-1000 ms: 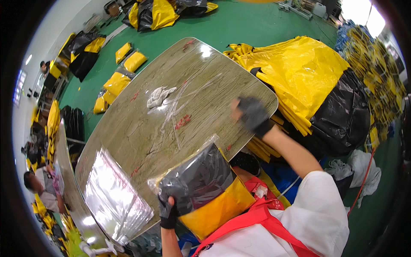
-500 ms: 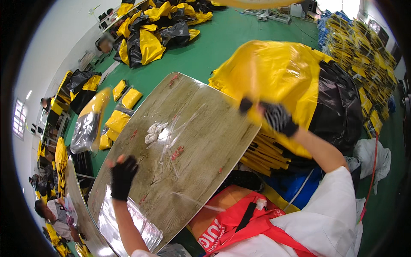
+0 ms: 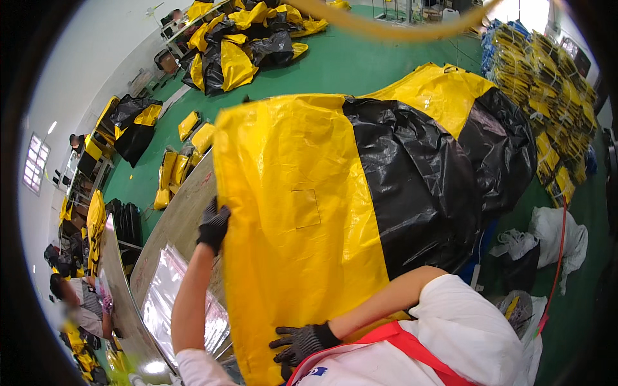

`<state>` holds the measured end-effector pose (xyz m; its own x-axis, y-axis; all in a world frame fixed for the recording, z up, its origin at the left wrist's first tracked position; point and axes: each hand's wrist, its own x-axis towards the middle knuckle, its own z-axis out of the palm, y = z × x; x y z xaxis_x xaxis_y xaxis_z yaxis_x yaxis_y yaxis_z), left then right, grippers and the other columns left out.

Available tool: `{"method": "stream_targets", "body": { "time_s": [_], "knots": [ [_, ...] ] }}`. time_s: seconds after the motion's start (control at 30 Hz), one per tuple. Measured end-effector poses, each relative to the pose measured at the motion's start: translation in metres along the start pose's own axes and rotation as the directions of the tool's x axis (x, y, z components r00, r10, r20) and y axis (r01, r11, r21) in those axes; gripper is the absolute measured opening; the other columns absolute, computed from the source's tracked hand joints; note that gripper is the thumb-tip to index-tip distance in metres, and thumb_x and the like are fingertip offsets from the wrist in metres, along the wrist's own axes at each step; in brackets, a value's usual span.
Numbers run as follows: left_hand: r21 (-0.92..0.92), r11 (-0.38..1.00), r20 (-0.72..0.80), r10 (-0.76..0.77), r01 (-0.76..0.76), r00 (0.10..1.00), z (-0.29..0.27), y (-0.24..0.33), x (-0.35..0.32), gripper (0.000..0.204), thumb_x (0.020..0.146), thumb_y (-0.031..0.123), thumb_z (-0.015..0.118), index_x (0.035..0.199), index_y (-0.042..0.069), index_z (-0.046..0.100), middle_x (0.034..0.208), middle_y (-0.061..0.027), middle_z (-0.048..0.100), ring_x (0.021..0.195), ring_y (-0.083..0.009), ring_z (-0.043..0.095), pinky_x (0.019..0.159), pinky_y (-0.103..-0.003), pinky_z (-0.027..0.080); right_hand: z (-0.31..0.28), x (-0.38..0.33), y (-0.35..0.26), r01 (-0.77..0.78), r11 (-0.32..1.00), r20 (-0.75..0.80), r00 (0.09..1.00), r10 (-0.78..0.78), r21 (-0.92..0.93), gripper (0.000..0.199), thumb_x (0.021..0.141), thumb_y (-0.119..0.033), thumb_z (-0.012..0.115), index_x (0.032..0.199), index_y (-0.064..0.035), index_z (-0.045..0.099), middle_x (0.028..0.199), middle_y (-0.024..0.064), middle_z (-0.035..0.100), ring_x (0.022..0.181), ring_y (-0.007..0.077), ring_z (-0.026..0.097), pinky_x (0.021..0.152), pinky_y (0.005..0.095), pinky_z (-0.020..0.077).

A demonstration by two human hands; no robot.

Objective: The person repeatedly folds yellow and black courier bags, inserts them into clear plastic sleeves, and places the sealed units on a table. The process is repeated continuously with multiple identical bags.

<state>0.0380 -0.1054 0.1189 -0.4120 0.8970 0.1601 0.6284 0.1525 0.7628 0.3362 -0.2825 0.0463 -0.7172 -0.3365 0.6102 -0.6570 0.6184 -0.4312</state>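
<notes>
The yellow-and-black sheet [image 3: 335, 212] is thin plastic film, the yellow part smooth and faintly glossy, the black part crinkled and shinier. Both hands wear dark knitted cloth gloves, matt and coarse: the left hand [image 3: 212, 225] at nine o'clock of the sheet, the right hand [image 3: 299, 342] at six. The worktable [image 3: 170, 222] has a dull, scuffed metal-looking top. On it lies a clear plastic bag [image 3: 167, 302], very glossy. The floor [image 3: 360, 64] is smooth green, slightly satin.

Sheet [image 3: 302, 212] over table [image 3: 174, 219]
</notes>
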Motion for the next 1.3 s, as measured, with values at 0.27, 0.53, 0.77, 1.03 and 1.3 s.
{"method": "stream_targets", "body": {
  "time_s": [0.27, 0.53, 0.77, 1.03, 1.3],
  "knots": [
    [0.464, 0.838, -0.362, -0.116, 0.287, 0.925, -0.208, -0.088, -0.148, 0.05, 0.091, 0.026, 0.046, 0.134, 0.002, 0.036, 0.106, -0.0286, 0.057, 0.094, -0.0409, 0.058, 0.076, -0.041, 0.048, -0.298, -0.138, 0.18, -0.737, 0.636, -0.244, 0.676, 0.695, -0.23, 0.051, 0.075, -0.042, 0.062, 0.118, -0.0158, 0.057, 0.13, 0.0151, 0.046, 0.117, 0.0311, 0.045, 0.101, 0.0398, 0.0323],
    [0.665, 0.452, -0.541, -0.258, 0.595, 0.801, -0.26, -0.237, -0.273, 0.046, 0.089, 0.024, 0.045, 0.133, 0.013, 0.041, 0.081, -0.0244, 0.062, 0.074, -0.0399, 0.06, 0.061, -0.046, 0.047, -0.381, -0.245, 0.181, -0.836, -0.363, -0.538, -0.098, 0.837, -0.412, 0.046, 0.086, -0.048, 0.045, 0.096, -0.0068, 0.063, 0.096, 0.0136, 0.065, 0.085, 0.0296, 0.062, 0.071, 0.0429, 0.0473],
    [0.625, 0.432, -0.51, -0.405, 0.65, 0.759, -0.222, -0.232, -0.253, 0.042, 0.088, 0.023, 0.048, 0.128, 0.012, 0.046, 0.087, -0.0248, 0.062, 0.08, -0.0429, 0.059, 0.068, -0.047, 0.047, -0.315, -0.155, 0.251, -0.976, 0.107, -0.627, 0.204, 0.752, -0.189, 0.083, 0.07, -0.057, 0.065, 0.125, 0.002, 0.044, 0.116, 0.0227, 0.056, 0.108, 0.0367, 0.054, 0.092, 0.04, 0.0408],
    [0.537, 0.641, -0.591, -0.178, 0.549, 0.787, -0.175, -0.195, -0.284, 0.059, 0.082, 0.019, 0.057, 0.133, 0.0, 0.034, 0.122, -0.0243, 0.05, 0.107, -0.0381, 0.052, 0.086, -0.043, 0.045, -0.43, -0.094, 0.296, -0.846, 0.311, -0.184, 0.421, 0.888, -0.433, 0.084, 0.068, -0.057, 0.069, 0.125, -0.0006, 0.045, 0.119, 0.0189, 0.053, 0.11, 0.0286, 0.051, 0.094, 0.0352, 0.039],
    [0.456, 0.829, 0.373, 0.152, -0.324, 0.915, 0.04, 0.015, -0.123, 0.068, 0.084, 0.04, 0.052, 0.136, 0.002, 0.031, 0.138, -0.0201, 0.035, 0.129, -0.0375, 0.031, 0.109, -0.048, 0.016, -0.363, 0.092, 0.382, -0.677, 0.216, -0.519, 0.697, 0.495, -0.704, 0.037, 0.084, -0.032, 0.052, 0.113, -0.0099, 0.057, 0.112, 0.0163, 0.057, 0.104, 0.0338, 0.054, 0.09, 0.0426, 0.0421]
  ]
}}
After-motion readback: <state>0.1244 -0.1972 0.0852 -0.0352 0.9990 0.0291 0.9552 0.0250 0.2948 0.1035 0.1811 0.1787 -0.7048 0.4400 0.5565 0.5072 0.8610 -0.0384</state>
